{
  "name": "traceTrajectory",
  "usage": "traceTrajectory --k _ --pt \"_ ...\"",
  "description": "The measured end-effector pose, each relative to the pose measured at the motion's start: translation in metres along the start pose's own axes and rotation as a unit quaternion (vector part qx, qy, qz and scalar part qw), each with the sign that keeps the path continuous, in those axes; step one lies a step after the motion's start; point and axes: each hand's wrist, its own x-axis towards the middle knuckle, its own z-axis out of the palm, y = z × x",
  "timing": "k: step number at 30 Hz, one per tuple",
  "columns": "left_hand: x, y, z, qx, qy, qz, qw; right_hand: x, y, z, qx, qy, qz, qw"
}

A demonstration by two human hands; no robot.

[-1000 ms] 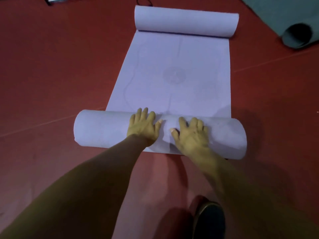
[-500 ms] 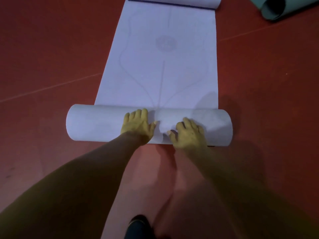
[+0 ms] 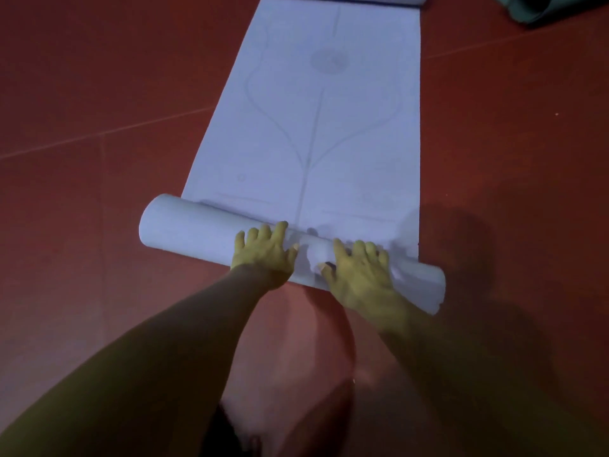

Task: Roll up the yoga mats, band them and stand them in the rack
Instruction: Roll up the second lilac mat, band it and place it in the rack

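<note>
Left hand [image 3: 263,253] and right hand [image 3: 361,275] press, fingers spread open, on the half-rolled pale lilac yoga mat [image 3: 188,230]. Its flat stretch lies beyond them

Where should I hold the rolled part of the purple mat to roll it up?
Probably the middle of the roll, from the near side, palms on top. It is a long tube lying crosswise, so two hands apart keep it straight.

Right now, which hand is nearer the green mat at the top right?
Right. The right hand presses the lilac roll below and left of the green mat; the left hand presses the same roll, farther left and farther off.
</note>
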Motion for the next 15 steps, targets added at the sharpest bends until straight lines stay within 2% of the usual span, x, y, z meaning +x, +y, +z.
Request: traceTrajectory --k 3,6,8,11,15 --pt "-0.012 0.002 0.021 0.001 0.034 -0.009 0.999 -0.014 0.002 0.018 0.024 0.039 0.007 0.999" --pt "-0.017 0.002 0.039 -0.011 0.088 0.021 0.996 -0.017 -0.001 0.034 0.051 0.015 0.007 0.999" --pt "-0.023 -0.001 0.049 0.021 0.088 0.049 0.995 -0.022 -0.004 0.049 0.045 0.019 0.003 0.999" --pt "-0.037 -0.014 0.059 0.046 0.093 0.065 0.992 -0.038 -0.011 0.068 0.032 0.070 -0.002 0.997" --pt "-0.055 -0.040 0.074 0.076 0.074 0.080 0.991 -0.054 -0.025 0.088 0.055 0.075 -0.017 0.996"
